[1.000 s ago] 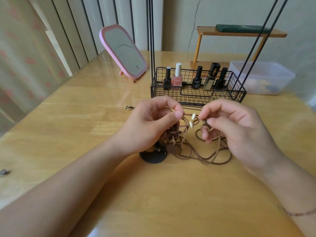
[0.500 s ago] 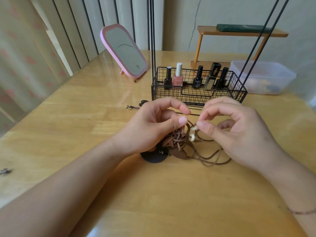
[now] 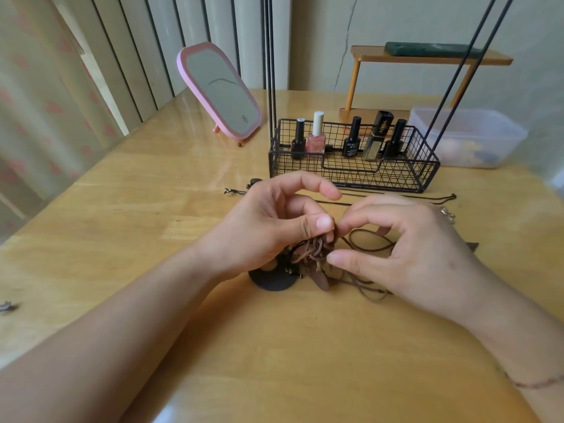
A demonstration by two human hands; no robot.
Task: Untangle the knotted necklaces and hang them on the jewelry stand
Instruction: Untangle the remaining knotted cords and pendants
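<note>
While the left hand (image 3: 268,227) pinches the brown cord tangle (image 3: 314,254) low over the table (image 3: 152,239), seemingly to anchor the knot, the right hand (image 3: 403,245) nips a strand beside it, likely to tease it loose.

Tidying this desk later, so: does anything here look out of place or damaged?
Brown necklace cords sit bunched in a knot between both hands. A small metal piece lies alone near the table's left edge. The wall shows a crack.

We see from one head-worn camera, looking forward and down, close over the table (image 3: 152,239).
</note>
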